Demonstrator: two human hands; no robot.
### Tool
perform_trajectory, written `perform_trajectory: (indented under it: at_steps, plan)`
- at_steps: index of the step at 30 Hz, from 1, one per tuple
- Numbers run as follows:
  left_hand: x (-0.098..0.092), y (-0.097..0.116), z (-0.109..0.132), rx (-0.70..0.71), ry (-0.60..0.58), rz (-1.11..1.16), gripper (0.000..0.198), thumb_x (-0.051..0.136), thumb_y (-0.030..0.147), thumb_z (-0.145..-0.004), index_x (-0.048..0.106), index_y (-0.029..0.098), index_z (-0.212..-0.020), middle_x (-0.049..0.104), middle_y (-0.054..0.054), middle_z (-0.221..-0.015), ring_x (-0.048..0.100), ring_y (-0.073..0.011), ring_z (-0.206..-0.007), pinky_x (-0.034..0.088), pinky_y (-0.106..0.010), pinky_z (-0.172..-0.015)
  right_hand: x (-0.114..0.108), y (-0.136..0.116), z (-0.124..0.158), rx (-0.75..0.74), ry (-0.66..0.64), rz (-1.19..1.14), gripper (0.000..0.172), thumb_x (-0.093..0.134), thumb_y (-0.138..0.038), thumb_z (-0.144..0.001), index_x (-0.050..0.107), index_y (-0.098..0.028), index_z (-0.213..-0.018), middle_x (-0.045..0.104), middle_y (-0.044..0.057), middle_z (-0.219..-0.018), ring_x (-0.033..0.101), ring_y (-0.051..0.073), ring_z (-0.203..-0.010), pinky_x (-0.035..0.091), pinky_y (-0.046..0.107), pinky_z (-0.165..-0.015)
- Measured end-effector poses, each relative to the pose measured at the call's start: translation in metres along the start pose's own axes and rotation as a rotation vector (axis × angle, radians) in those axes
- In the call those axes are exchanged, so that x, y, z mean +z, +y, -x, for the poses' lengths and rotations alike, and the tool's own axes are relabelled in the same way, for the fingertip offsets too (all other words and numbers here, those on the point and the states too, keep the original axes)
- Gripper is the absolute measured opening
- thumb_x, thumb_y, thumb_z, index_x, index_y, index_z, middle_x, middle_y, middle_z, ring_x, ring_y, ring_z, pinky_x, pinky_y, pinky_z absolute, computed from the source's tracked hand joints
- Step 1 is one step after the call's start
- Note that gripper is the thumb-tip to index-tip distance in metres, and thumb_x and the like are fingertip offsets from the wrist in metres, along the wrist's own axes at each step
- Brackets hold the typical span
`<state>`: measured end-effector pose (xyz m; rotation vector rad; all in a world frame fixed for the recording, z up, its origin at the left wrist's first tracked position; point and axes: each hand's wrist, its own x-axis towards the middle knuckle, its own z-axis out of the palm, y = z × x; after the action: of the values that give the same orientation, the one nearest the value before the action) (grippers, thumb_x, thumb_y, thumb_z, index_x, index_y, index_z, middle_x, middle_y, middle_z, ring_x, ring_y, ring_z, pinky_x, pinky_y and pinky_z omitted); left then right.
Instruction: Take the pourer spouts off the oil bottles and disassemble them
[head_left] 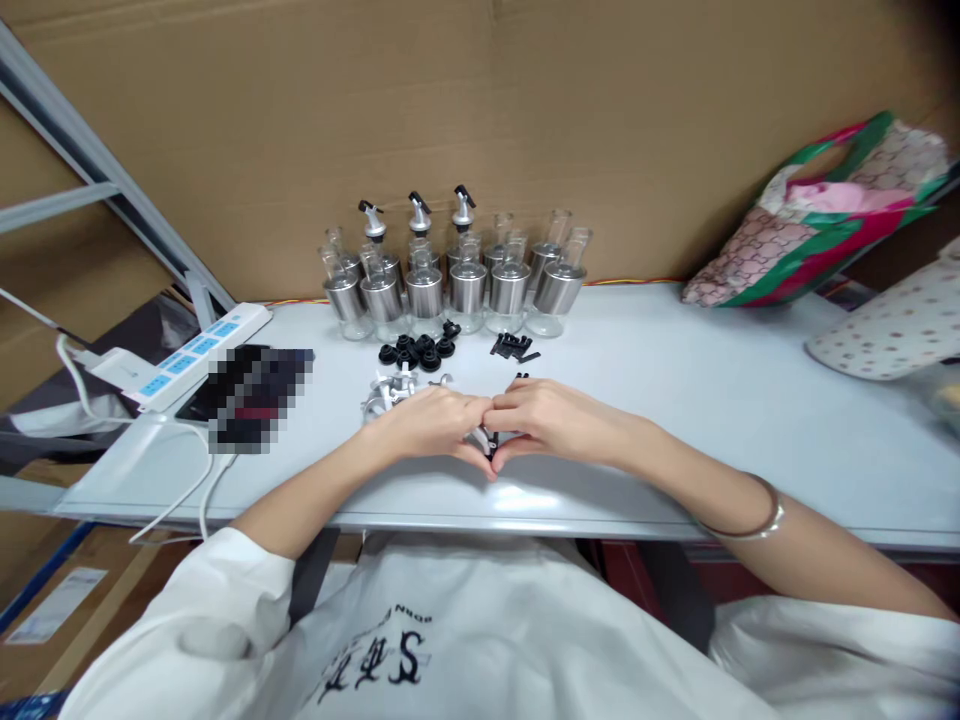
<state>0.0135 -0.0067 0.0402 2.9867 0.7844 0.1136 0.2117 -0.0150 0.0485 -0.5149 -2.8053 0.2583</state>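
My left hand [431, 420] and my right hand [559, 420] meet fingertip to fingertip above the table's front part. Between them shows a small silver pourer spout [478, 438] with a thin black piece [494, 440] against it; the fingers cover much of both. The left fingers pinch the spout, and the right fingers close on the black piece. Just beyond my left hand lies a pile of silver pourer spouts [386, 388]. Behind that pile are several black rubber stoppers [427, 354]. Small black levers [512, 347] lie in a heap past my right hand.
Glass bottles with metal sleeves [425, 294] stand in rows at the back, three topped with pourers [463, 207]. On the left are a power strip [202, 350], cables and a blurred-out dark object [255, 398]. A patterned bag [780, 235] sits at the right of the white table [675, 400].
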Motion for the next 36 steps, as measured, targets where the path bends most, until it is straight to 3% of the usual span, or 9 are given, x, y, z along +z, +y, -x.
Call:
perform_trajectory:
  at_steps: [13, 24, 33, 36]
  plan:
    - [0.000, 0.005, 0.000, 0.024, -0.035, -0.013, 0.055, 0.057, 0.069, -0.070, 0.050, 0.015, -0.077, 0.064, -0.002, -0.068, 0.063, -0.0171, -0.062, 0.027, -0.024, -0.049, -0.004, -0.005, -0.001, 0.013, -0.099, -0.083, 0.041, 0.042, -0.049, -0.091, 0.054, -0.017, -0.068, 0.054, 0.000, -0.058, 0.044, 0.013, -0.056, 0.034, 0.026, -0.065]
    - [-0.006, 0.005, 0.000, 0.021, -0.061, 0.074, 0.045, 0.058, 0.059, -0.078, 0.047, 0.016, -0.074, 0.062, -0.001, -0.068, 0.062, -0.0161, -0.063, 0.029, -0.023, -0.051, -0.005, -0.009, -0.002, -0.025, -0.026, -0.140, 0.046, 0.036, -0.048, -0.094, 0.052, -0.017, -0.065, 0.053, 0.001, -0.059, 0.044, 0.013, -0.059, 0.035, 0.024, -0.063]
    - [-0.010, 0.003, 0.004, -0.092, 0.035, 0.328, 0.056, 0.074, 0.062, -0.056, 0.049, 0.017, -0.076, 0.055, 0.004, -0.062, 0.053, -0.0117, -0.054, 0.030, -0.021, -0.051, -0.010, -0.008, -0.001, -0.044, 0.172, 0.025, 0.053, 0.041, -0.066, -0.084, 0.058, -0.016, -0.076, 0.056, 0.001, -0.060, 0.048, 0.013, -0.056, 0.037, 0.027, -0.066]
    - [-0.013, 0.002, 0.007, -0.110, 0.041, 0.322, 0.058, 0.074, 0.064, -0.054, 0.051, 0.017, -0.078, 0.055, 0.004, -0.062, 0.052, -0.0118, -0.053, 0.029, -0.021, -0.051, -0.009, -0.009, -0.001, -0.035, 0.182, 0.046, 0.054, 0.042, -0.067, -0.082, 0.057, -0.016, -0.081, 0.058, 0.002, -0.063, 0.050, 0.014, -0.057, 0.037, 0.027, -0.065]
